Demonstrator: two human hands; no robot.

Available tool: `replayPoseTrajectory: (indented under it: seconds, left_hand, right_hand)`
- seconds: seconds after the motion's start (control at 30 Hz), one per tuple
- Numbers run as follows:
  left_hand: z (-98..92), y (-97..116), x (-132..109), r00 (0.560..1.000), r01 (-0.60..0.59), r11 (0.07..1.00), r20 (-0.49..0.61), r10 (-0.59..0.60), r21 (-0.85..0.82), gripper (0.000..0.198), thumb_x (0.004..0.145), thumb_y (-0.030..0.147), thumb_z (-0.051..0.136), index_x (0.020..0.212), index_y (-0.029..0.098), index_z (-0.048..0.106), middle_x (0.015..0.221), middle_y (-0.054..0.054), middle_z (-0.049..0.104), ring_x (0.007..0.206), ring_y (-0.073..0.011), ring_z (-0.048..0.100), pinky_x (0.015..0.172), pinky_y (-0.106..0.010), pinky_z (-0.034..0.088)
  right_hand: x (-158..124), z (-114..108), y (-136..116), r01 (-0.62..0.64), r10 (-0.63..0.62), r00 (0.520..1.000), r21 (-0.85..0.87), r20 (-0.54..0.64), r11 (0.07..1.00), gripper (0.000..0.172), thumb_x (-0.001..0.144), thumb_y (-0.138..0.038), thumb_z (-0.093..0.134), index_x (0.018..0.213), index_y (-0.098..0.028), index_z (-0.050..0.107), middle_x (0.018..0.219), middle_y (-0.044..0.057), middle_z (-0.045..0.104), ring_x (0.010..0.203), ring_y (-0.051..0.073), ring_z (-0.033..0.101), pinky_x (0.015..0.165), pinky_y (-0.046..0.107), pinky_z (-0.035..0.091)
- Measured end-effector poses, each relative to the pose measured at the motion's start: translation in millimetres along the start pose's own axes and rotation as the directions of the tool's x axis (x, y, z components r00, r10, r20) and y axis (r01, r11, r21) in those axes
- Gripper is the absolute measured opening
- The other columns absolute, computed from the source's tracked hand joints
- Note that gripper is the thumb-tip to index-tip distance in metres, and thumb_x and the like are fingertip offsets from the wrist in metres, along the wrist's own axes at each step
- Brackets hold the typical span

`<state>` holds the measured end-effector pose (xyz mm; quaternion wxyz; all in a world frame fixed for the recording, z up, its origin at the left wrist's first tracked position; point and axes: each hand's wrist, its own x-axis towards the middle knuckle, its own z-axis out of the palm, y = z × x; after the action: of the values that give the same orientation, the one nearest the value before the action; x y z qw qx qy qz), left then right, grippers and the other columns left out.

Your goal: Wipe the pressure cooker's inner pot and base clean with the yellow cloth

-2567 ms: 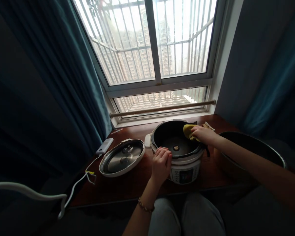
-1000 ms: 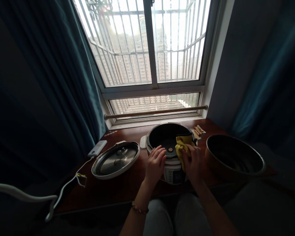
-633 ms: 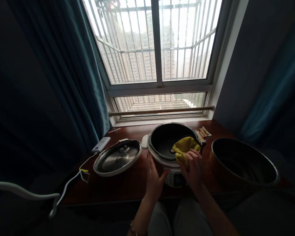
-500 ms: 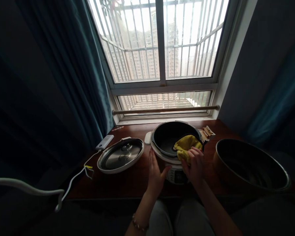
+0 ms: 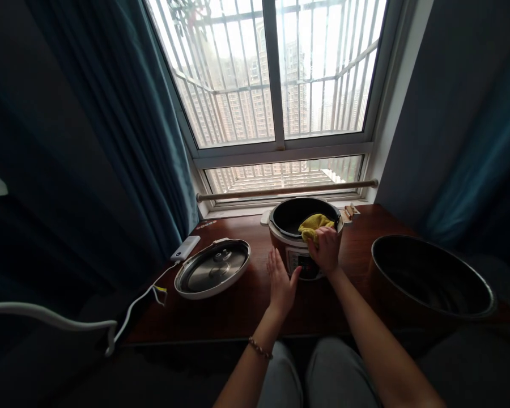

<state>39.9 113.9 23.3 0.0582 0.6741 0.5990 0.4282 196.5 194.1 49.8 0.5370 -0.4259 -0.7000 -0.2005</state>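
An electric pressure cooker [image 5: 285, 245] stands without its lid on the dark red-brown table [image 5: 238, 326], its dark inside showing. My right hand [image 5: 326, 249] grips a yellow cloth [image 5: 317, 225] over the cooker's near right rim, with part of the cloth hanging inside. At the cooker's front left side is my left hand [image 5: 281, 283], its fingers stretched out and thumb apart, holding nothing. Whether its fingertips touch the cooker wall I cannot tell. The round lid [image 5: 212, 269] lies to the left with its metal inner face up.
On the right sits a large dark pot [image 5: 433, 277]. At the left edge is a white power bank [image 5: 186, 248] with a white cable [image 5: 131, 306]. A small light-coloured item [image 5: 351, 212] lies behind the cooker, below the barred window [image 5: 276, 73]. Blue curtains [image 5: 123, 113] hang left.
The cooker has shifted away from me toward the window and now stands more upright. My right hand and the cloth have moved along with it. My left hand has stayed by its front.
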Motion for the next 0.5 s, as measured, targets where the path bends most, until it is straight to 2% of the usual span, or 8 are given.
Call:
replayPoseTrajectory:
  seconds: [0.17, 0.23, 0.3, 0.33, 0.37, 0.43, 0.47, 0.5]
  left_hand:
    - [8.0, -19.5, -74.3, 0.998, 0.018, 0.999, 0.068, -0.015, -0.045, 0.066, 0.090, 0.034, 0.038, 0.142, 0.019, 0.001, 0.148, -0.012, 0.017, 0.137, -0.0234, 0.007, 0.110, -0.050, 0.013]
    - [11.6, -33.1, -99.2, 0.996, 0.030, 0.998, 0.086, -0.025, -0.054, 0.066, 0.090, 0.031, 0.038, 0.142, 0.021, -0.001, 0.148, -0.012, 0.017, 0.137, -0.0239, 0.010, 0.109, -0.052, 0.013]
    - [14.2, -43.1, -114.0, 0.995, 0.049, 0.997, 0.093, -0.043, -0.054, 0.066, 0.090, 0.029, 0.037, 0.142, 0.021, -0.003, 0.148, -0.012, 0.017, 0.137, -0.0245, 0.011, 0.108, -0.054, 0.015]
    - [15.0, -45.9, -117.7, 0.995, 0.049, 0.997, 0.092, -0.044, -0.053, 0.066, 0.090, 0.028, 0.037, 0.142, 0.021, -0.003, 0.148, -0.012, 0.017, 0.136, -0.0244, 0.011, 0.108, -0.053, 0.016]
    - [15.7, -47.2, -119.2, 0.995, 0.042, 0.998, 0.092, -0.037, -0.053, 0.066, 0.090, 0.028, 0.037, 0.142, 0.021, -0.002, 0.148, -0.012, 0.017, 0.136, -0.0242, 0.012, 0.108, -0.053, 0.017]
    - [16.7, -46.5, -118.6, 0.995, 0.010, 0.998, 0.098, -0.004, -0.056, 0.065, 0.090, 0.027, 0.038, 0.142, 0.022, 0.000, 0.148, -0.012, 0.019, 0.136, -0.0240, 0.013, 0.108, -0.052, 0.020]
    - [17.4, -45.4, -117.5, 0.994, -0.011, 0.998, 0.108, 0.017, -0.060, 0.065, 0.090, 0.026, 0.039, 0.142, 0.022, 0.002, 0.147, -0.011, 0.020, 0.136, -0.0241, 0.013, 0.108, -0.051, 0.021]
    - [18.2, -44.5, -116.4, 0.992, -0.027, 0.998, 0.120, 0.034, -0.065, 0.065, 0.089, 0.026, 0.040, 0.142, 0.022, 0.003, 0.147, -0.011, 0.021, 0.136, -0.0243, 0.013, 0.107, -0.051, 0.022]
  right_hand:
    - [1.9, -7.0, -5.8, -0.111, 0.109, 0.994, 0.144, 0.022, 0.983, 0.020, 0.088, -0.030, 0.041, 0.099, -0.017, 0.051, 0.101, 0.010, 0.054, 0.107, 0.022, 0.044, 0.098, 0.045, 0.032]
    - [-2.9, -16.2, -11.3, -0.220, 0.224, 0.974, 0.232, 0.009, 0.948, 0.021, 0.090, -0.030, 0.036, 0.097, -0.017, 0.051, 0.103, 0.010, 0.053, 0.107, 0.021, 0.044, 0.097, 0.043, 0.033]
    - [-12.5, -28.0, -14.6, -0.382, 0.402, 0.916, 0.318, 0.002, 0.868, 0.025, 0.091, -0.033, 0.034, 0.095, -0.017, 0.053, 0.104, 0.009, 0.053, 0.103, 0.021, 0.047, 0.094, 0.041, 0.036]
    - [-19.2, -34.7, -14.7, -0.483, 0.514, 0.858, 0.369, 0.016, 0.794, 0.028, 0.090, -0.036, 0.034, 0.095, -0.017, 0.053, 0.102, 0.009, 0.054, 0.100, 0.021, 0.049, 0.091, 0.041, 0.037]
    - [-27.0, -41.8, -13.3, -0.585, 0.633, 0.773, 0.427, 0.037, 0.690, 0.030, 0.090, -0.039, 0.034, 0.095, -0.017, 0.054, 0.099, 0.008, 0.056, 0.097, 0.021, 0.051, 0.089, 0.040, 0.039]
    - [-45.0, -56.0, -6.1, -0.733, 0.833, 0.542, 0.547, 0.109, 0.405, 0.037, 0.087, -0.046, 0.036, 0.098, -0.016, 0.055, 0.093, 0.006, 0.059, 0.088, 0.021, 0.056, 0.082, 0.038, 0.043]
    - [-54.7, -62.8, -0.5, -0.760, 0.893, 0.428, 0.591, 0.142, 0.270, 0.041, 0.086, -0.049, 0.035, 0.101, -0.016, 0.055, 0.091, 0.006, 0.060, 0.086, 0.021, 0.057, 0.078, 0.037, 0.045]
    - [-64.6, -69.0, 6.1, -0.768, 0.927, 0.340, 0.615, 0.155, 0.179, 0.044, 0.085, -0.050, 0.035, 0.103, -0.015, 0.055, 0.090, 0.006, 0.061, 0.084, 0.021, 0.058, 0.076, 0.037, 0.046]
